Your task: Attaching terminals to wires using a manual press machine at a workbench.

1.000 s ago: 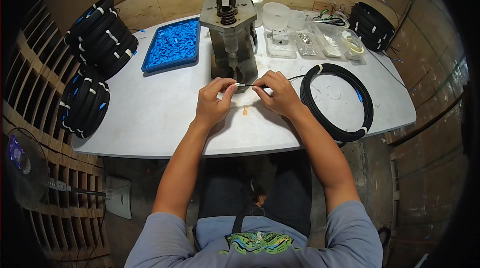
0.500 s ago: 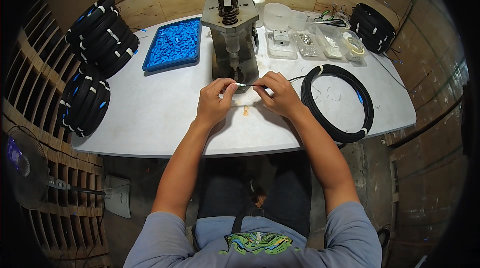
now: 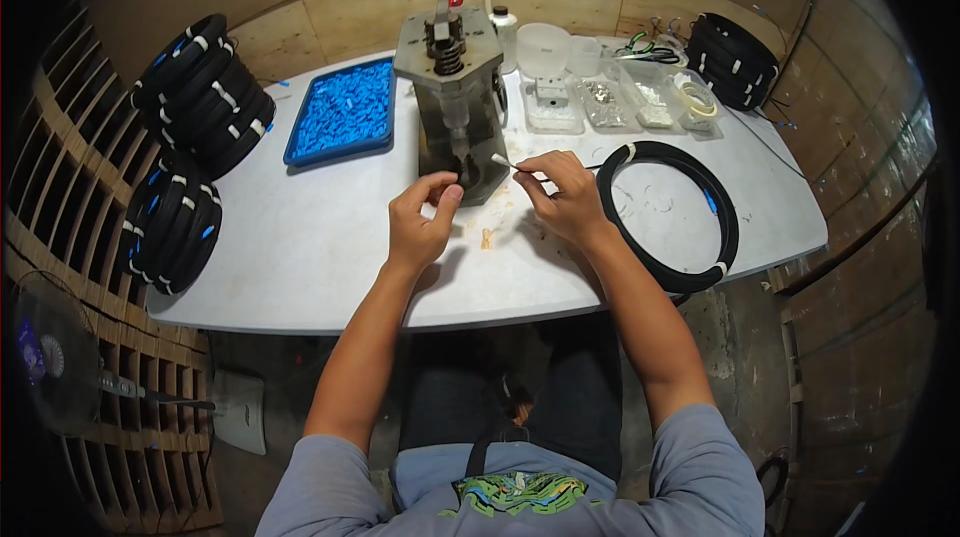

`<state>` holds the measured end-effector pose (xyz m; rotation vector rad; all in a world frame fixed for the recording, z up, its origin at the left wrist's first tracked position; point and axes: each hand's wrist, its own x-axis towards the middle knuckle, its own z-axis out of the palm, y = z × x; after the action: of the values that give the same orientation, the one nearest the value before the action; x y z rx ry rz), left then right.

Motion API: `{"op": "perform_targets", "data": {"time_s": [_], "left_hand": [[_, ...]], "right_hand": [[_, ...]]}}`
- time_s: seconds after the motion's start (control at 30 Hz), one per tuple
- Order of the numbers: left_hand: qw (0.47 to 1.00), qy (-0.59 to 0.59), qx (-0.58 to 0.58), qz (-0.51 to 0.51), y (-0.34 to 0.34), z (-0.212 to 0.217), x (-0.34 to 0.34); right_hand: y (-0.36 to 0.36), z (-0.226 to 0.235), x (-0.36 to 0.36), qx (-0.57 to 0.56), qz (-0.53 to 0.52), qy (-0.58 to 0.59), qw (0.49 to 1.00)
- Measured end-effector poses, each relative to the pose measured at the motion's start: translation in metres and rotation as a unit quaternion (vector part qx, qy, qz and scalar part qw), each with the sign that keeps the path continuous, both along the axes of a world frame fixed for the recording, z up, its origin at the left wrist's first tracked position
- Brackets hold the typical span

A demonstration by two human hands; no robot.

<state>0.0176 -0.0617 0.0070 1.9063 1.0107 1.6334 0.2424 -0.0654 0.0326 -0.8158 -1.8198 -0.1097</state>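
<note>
My right hand (image 3: 565, 199) pinches a black cable (image 3: 517, 169) close to its end between thumb and fingertips. The cable's small white tip (image 3: 499, 159) sticks out to the left in front of the press. From behind the hand, the cable runs right to a black cable coil (image 3: 728, 227) lying on the table. My left hand (image 3: 425, 222) hovers near the base of the metal press (image 3: 455, 97), apart from the cable. Its fingers are curled, with a gap between thumb and forefinger and nothing visible in it.
A blue tray (image 3: 342, 149) full of small blue pieces lies left of the press. Stacked black cable coils (image 3: 205, 87) stand at the far left, more coils (image 3: 735, 62) at the back right. Clear plastic boxes (image 3: 605, 107) hold small parts. A fan (image 3: 60, 352) stands at lower left.
My left hand has let go of the cable end and drawn slightly back from it. The white tip now shows free, pointing up and left from my right hand. The view has shifted slightly.
</note>
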Motion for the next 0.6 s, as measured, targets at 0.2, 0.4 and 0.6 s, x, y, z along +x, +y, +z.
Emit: {"op": "perform_targets", "data": {"time_s": [0.2,0.4,0.6], "left_hand": [[0.998,0.059,-0.012,-0.034,-0.006,0.015,0.015],[0.987,0.096,0.015,-0.13,0.001,0.055,0.067],[0.988,0.055,0.019,-0.142,0.034,0.082,0.138]], "right_hand": [[0.003,0.019,0.029,-0.129,-0.07,0.188,0.971],[0.017,0.055,0.067,-0.224,0.047,0.345,0.91],[0.039,0.074,0.099,-0.269,0.099,0.329,0.9]]}}
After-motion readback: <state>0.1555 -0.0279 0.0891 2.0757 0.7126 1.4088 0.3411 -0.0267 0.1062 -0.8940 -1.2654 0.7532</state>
